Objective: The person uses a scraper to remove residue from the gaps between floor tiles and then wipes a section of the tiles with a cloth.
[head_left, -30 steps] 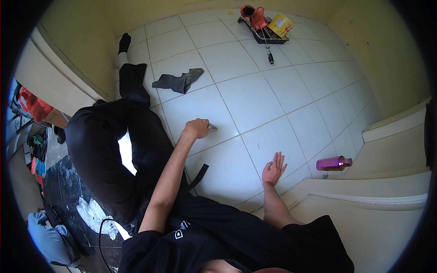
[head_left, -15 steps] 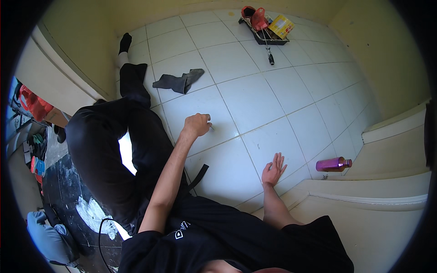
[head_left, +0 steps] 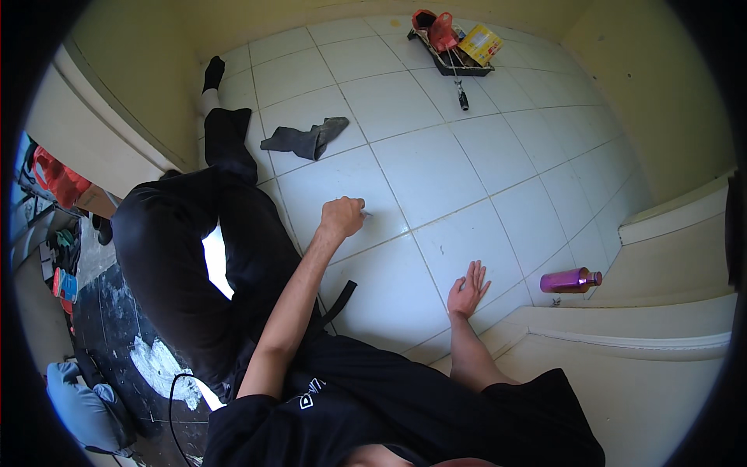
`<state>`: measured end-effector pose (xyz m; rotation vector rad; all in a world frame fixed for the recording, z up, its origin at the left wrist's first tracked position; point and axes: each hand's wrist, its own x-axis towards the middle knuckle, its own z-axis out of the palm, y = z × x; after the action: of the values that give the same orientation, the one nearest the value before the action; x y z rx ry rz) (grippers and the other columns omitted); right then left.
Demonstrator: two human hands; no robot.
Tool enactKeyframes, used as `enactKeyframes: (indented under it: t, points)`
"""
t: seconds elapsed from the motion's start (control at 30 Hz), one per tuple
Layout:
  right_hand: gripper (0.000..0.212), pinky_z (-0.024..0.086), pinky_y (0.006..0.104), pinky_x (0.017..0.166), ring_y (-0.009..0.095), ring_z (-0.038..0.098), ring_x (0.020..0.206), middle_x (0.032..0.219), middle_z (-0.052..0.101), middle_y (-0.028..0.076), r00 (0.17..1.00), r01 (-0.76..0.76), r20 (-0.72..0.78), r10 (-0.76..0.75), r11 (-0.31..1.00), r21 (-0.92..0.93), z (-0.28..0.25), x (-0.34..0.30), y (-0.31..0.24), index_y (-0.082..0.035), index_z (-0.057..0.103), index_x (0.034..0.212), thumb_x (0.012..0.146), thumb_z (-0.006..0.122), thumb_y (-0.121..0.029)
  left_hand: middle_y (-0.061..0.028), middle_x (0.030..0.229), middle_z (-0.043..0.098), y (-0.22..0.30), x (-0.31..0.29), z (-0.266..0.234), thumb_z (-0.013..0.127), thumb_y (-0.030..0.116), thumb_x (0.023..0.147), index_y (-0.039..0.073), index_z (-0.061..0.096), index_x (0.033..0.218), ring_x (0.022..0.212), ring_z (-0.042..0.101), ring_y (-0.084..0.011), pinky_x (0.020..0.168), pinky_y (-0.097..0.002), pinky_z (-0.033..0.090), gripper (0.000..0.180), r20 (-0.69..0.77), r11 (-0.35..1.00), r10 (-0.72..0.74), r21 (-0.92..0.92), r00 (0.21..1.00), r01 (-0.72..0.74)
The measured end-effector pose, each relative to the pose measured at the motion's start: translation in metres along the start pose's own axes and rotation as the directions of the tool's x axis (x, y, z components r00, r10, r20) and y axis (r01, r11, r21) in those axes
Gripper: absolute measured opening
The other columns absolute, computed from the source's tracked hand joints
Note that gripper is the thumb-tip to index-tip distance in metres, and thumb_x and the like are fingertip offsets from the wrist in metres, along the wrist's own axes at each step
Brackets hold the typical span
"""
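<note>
My left hand (head_left: 341, 216) is closed low over the pale tiled floor (head_left: 436, 167). A small thin, pale sliver (head_left: 368, 213) pokes out past its fingers; the fist hides the rest, so its kind cannot be made out. My right hand (head_left: 467, 289) lies flat on a tile, fingers outstretched, holding nothing. Between the two hands a small dark mark (head_left: 442, 251) shows on a tile. A crumpled dark grey cloth (head_left: 305, 140) lies beyond my left hand. To the right of my right hand, a shiny purple bottle (head_left: 570, 281) lies on its side.
At the far wall sits a black paint tray (head_left: 467, 71) with red items and a yellow tin (head_left: 480, 45); a black-handled tool (head_left: 463, 101) sticks out of it. My black-trousered legs (head_left: 179, 257) stretch along the left. A white door frame (head_left: 622, 319) borders the right.
My left hand has shifted slightly to the right over the tile, and more of the pale sliver shows. My right hand has stayed in place.
</note>
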<state>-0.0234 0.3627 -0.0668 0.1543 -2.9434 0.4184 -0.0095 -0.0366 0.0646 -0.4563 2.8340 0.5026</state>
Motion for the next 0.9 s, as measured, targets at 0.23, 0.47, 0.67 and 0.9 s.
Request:
enactKeyframes:
  t: [0.23,0.47,0.67,0.9]
  points:
    - [0.059,0.012,0.0539,0.130,0.025,0.028,0.157,0.168,0.037,0.004,1.000,0.004,-0.008,-0.004,1.000,-0.002,0.001,-0.001,0.000,-0.010,0.048,0.155,0.097,0.049,-0.016,-0.0116,0.100,0.078,0.000,-0.003,-0.004,0.070,0.033,0.093,0.021,0.079,0.113,0.094,0.075,-0.0322,0.084,-0.0457,0.060,0.026,0.037,0.998,-0.004,0.056,0.999,0.002]
    - [0.059,0.012,0.0546,0.130,0.025,0.029,0.157,0.168,0.038,0.005,1.000,0.010,-0.012,-0.010,1.000,0.003,0.002,0.000,0.001,-0.010,0.048,0.155,0.096,0.050,-0.015,-0.0169,0.101,0.078,0.002,-0.007,-0.026,0.066,0.017,0.086,0.007,0.079,0.098,0.096,0.077,-0.0311,0.080,-0.0417,0.061,0.021,0.060,0.990,-0.058,0.134,0.997,0.049]
    - [0.059,0.012,0.0548,0.130,0.026,0.029,0.157,0.167,0.038,0.005,1.000,0.008,-0.009,-0.008,1.000,0.003,0.002,0.000,0.002,-0.010,0.048,0.155,0.097,0.049,-0.015,-0.0158,0.102,0.078,0.000,-0.011,-0.031,0.066,0.023,0.085,0.007,0.080,0.097,0.098,0.076,-0.0321,0.084,-0.0436,0.060,0.024,0.086,0.980,-0.095,0.181,0.992,0.078]
    - [0.058,0.012,0.0544,0.130,0.025,0.029,0.157,0.168,0.038,0.004,1.000,0.007,-0.012,-0.007,1.000,0.003,0.001,0.000,0.001,-0.010,0.048,0.155,0.097,0.048,-0.015,-0.0126,0.104,0.079,0.000,-0.011,-0.029,0.065,0.015,0.085,0.011,0.081,0.098,0.099,0.077,-0.0278,0.081,-0.0380,0.060,0.021,0.110,0.969,-0.126,0.225,0.986,0.099]
